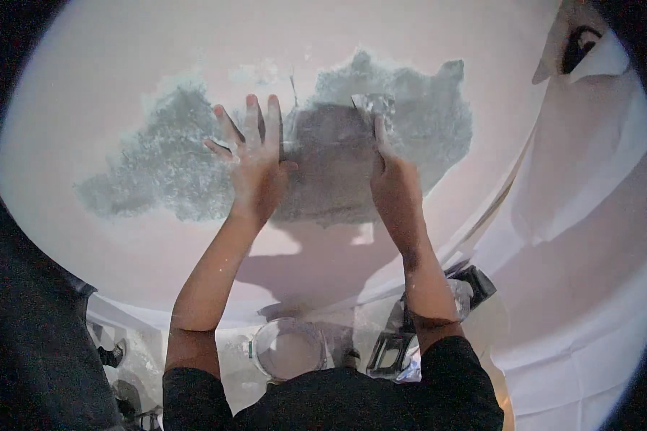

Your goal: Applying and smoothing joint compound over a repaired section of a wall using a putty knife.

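Note:
A pale pinkish wall carries a wide, irregular patch of grey plaster. My left hand has its fingers spread over the left-middle part of this patch, with whitish dust on the fingers. In my right hand is a putty knife, its blade against the upper right of the patch and my index finger stretched along it. The handle is mostly hidden in my grip. Between the hands, a dark shadow falls across the plaster. A thin dark crack-like mark runs up from the patch.
Below me on the floor stands a round white bucket. To its right lie a dark-framed box-like item and other dark objects. White sheeting hangs along the right side. Dark fabric fills the lower left.

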A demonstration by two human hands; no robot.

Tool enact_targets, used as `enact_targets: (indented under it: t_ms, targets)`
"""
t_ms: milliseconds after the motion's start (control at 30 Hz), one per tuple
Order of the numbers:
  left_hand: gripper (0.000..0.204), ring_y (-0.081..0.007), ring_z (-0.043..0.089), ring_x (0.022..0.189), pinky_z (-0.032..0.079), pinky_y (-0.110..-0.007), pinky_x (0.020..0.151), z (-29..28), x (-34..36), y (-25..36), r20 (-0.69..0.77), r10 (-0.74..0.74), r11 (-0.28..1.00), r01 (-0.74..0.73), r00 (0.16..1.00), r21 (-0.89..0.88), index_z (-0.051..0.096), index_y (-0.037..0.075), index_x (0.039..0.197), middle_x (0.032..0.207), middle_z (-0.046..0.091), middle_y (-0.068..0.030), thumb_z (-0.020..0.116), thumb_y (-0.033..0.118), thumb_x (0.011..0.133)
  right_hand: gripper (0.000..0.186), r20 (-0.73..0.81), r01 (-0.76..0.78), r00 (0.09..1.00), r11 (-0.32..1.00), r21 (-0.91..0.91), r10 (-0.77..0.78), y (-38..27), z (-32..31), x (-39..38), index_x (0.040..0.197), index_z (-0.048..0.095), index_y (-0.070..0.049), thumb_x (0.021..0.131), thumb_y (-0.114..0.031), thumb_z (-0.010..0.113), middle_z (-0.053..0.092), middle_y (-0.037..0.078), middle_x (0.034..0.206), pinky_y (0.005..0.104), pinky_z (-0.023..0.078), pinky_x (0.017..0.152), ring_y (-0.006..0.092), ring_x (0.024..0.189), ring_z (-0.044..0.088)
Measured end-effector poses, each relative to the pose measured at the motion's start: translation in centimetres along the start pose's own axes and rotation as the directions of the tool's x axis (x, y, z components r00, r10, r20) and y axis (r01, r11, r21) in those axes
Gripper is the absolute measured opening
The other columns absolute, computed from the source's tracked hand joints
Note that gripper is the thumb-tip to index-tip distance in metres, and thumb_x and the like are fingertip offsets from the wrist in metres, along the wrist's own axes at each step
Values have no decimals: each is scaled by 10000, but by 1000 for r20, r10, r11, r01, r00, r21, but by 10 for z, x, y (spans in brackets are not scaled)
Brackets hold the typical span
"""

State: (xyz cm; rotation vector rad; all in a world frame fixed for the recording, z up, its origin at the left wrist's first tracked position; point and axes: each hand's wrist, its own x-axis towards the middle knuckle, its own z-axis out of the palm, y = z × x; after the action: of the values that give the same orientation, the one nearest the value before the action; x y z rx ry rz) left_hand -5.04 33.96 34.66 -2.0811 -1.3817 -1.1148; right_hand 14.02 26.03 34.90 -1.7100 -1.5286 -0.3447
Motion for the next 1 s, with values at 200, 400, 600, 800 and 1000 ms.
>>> enact_targets:
  t_ms: [200, 400, 600, 800, 1000]
  targets:
    - [1146, -604, 3, 1359, 232, -833, 901, 7, 3, -1, 33, 55, 992, -58, 998, 116, 193, 146, 1506, 1563, 79, -168, 821, 483, 609, 596, -28, 40, 999, 999, -11, -40, -5, -5, 9, 1446, 366, -130, 881, 2, 496, 566, 299, 735, 512, 423, 601, 452, 651, 592]
    - [1116, -606, 18, 1358, 236, -830, 899, 11, 2, 1, 7, 70, 983, -70, 998, 169, 206, 138, 1503, 1552, 109, -183, 824, 447, 627, 596, -48, 53, 997, 998, -22, -54, -3, -9, 11, 1444, 371, -121, 876, 2, 502, 575, 302, 752, 515, 446, 631, 446, 681, 599]
    - [1084, -572, -11, 1380, 131, -828, 946, 4, 3, 8, 31, 10, 1000, -10, 999, -6, 233, 137, 1500, 1547, 175, -187, 854, 218, 616, 552, -6, -19, 1000, 998, -65, 19, -11, -13, 15, 1437, 379, -126, 903, -53, 496, 596, 303, 795, 511, 453, 660, 455, 728, 599]
    - [1167, -583, 56, 1371, 220, -828, 915, 3, 1, 1, 7, 60, 997, -60, 998, 57, 174, 148, 1512, 1550, 142, -177, 862, 324, 587, 479, -3, -5, 1000, 999, -52, 5, -32, -19, 7, 1408, 427, -141, 933, -98, 476, 588, 304, 790, 505, 451, 680, 467, 739, 591]
    - [1213, -589, 59, 1368, 258, -830, 887, 20, -1, -7, -85, 132, 962, -106, 988, 252, 141, 154, 1518, 1549, 108, -190, 822, 479, 567, 504, -7, 9, 1000, 995, -99, -10, -44, -16, 10, 1442, 364, -113, 941, -118, 427, 595, 304, 754, 516, 486, 664, 455, 731, 618]
